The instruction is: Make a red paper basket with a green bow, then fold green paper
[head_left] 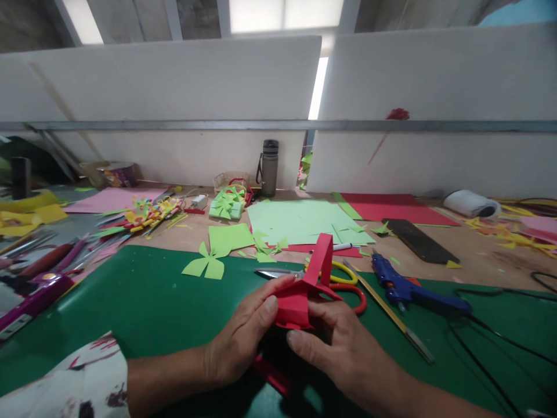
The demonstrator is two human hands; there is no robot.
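Between my two hands is a folded red paper piece point(292, 310), with a strip standing up from its top. My left hand point(248, 331) pinches it from the left, thumb in front. From the right, my right hand point(343, 342) grips it with the fingers behind and the thumb below its lower edge. Just behind the paper lies a pair of scissors point(357, 295) with red and yellow handles, partly covered. Beneath my hands, a narrow red piece point(270, 374) shows near the green mat point(165, 313); what it belongs to is hidden.
Right of my hands lie a thin brush-like stick point(391, 316) and a blue glue gun point(418, 293) with its cord. Farther back are a black phone point(420, 240), light green sheets point(300, 220), a green paper cutout point(206, 261) and a bottle point(270, 168). Tools crowd the left edge.
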